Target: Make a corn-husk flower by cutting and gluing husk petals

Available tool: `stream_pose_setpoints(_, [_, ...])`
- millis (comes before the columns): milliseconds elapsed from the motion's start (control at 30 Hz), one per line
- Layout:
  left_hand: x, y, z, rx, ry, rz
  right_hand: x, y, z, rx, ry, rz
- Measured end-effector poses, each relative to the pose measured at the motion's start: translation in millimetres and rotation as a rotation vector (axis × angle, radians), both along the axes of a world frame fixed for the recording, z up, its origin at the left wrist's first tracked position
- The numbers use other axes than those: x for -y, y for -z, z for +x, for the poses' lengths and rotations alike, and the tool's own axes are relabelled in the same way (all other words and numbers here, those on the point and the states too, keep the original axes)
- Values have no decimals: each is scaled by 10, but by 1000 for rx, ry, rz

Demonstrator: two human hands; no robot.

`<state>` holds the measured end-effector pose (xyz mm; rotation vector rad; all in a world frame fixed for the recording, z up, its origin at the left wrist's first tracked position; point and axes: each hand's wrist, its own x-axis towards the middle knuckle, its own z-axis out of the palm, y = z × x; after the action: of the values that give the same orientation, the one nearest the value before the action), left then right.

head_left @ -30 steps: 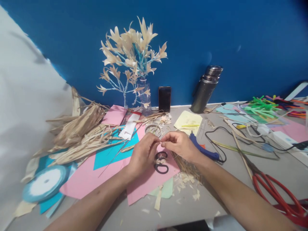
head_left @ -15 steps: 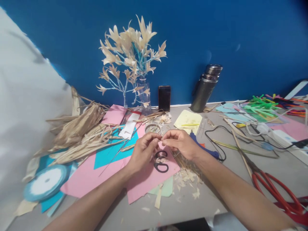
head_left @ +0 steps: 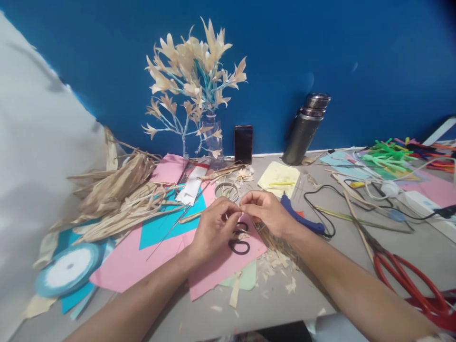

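Observation:
My left hand (head_left: 213,228) and my right hand (head_left: 265,211) meet above the middle of the table, fingertips pinched together on something small and pale that I cannot make out. Under them, on a pink paper sheet (head_left: 142,261), lie small scissors with black handles (head_left: 239,242). A blue glue gun (head_left: 302,219) lies just right of my right hand. Pale husk scraps (head_left: 278,261) are scattered below my right wrist.
A vase of pale husk flowers (head_left: 194,80), a phone (head_left: 243,144) and a metal flask (head_left: 305,129) stand against the blue wall. Dried husks (head_left: 117,194) pile at left, a ribbon spool (head_left: 66,270) lower left. Red-handled scissors (head_left: 409,285), cables and coloured pipe cleaners (head_left: 392,154) lie right.
Both hands stayed pinched together and shifted only slightly, the fingers working the small piece. Nothing else on the table moved.

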<state>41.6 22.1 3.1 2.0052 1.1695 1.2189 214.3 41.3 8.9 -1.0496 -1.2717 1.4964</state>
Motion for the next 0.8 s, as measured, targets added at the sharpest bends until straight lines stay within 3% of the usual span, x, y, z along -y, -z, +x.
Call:
stream_pose_setpoints(100, [-24, 69, -36, -79, 41, 165, 1, 10, -9, -6, 37, 16])
stream_pose_setpoints(200, [-14, 55, -38, -93, 76, 173, 4, 7, -9, 18, 65, 51])
stream_pose_setpoints(267, [6, 7, -16, -22, 57, 43, 10, -2, -7, 16, 66, 61])
stream_pose_setpoints(433, [34, -121, 49, 237, -58, -466, 25, -12, -5, 19, 34, 130])
stream_pose_setpoints(533, [36, -155, 68, 285, -56, -588, 25, 1, -4, 48, 11, 188])
stream_pose_setpoints(667, [35, -147, 64, 269, -64, -534, 31, 15, -9, 100, -1, 233])
stream_pose_setpoints(800, [28, -88, 43, 151, -64, -308, 61, 16, -30, 192, 28, 266])
